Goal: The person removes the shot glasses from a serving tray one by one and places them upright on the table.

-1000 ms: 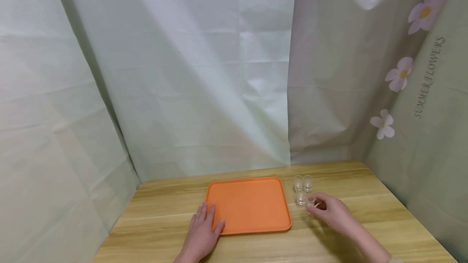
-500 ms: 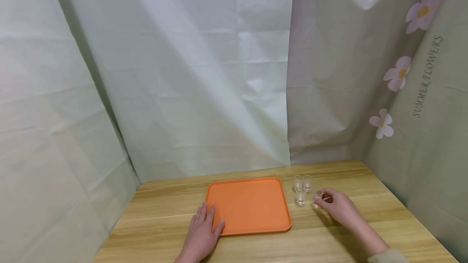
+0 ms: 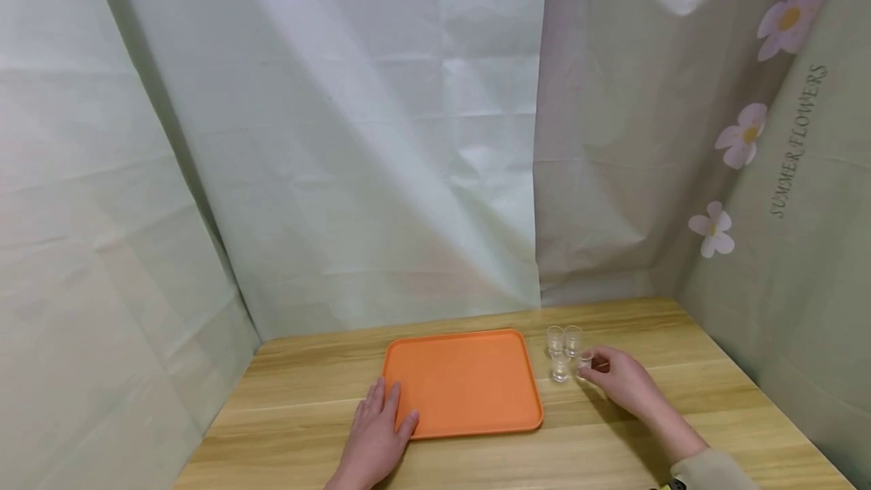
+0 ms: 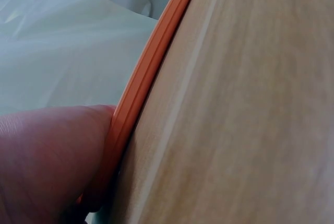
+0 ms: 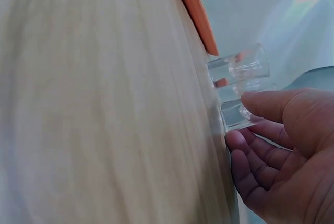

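My left hand point(image 3: 374, 433) rests with straight fingers on the left front corner of the orange tray point(image 3: 469, 384). In the left wrist view, the thumb point(image 4: 52, 156) lies against the tray's rim point(image 4: 143, 75). At the right, my right hand point(image 3: 624, 383) pinches a clear shot glass point(image 3: 584, 366) between thumb and fingers. That glass point(image 5: 233, 115) stands upright, its base at the tabletop in the right wrist view. Three more shot glasses stand close by: one front-left point(image 3: 560, 370), two behind point(image 3: 555, 340). The held glass's far side is hidden by the fingers.
The wood-grain table point(image 3: 292, 392) carries the tray in its middle, left of the glasses. Pale cloth sheets point(image 3: 381, 172) hang behind and at both sides. Printed flowers point(image 3: 711, 229) mark the right-hand sheet point(image 3: 789, 286).
My right hand moved the shot glass right, away from the front-left glass, then slightly back left toward it. The left hand and the tray have stayed in place.
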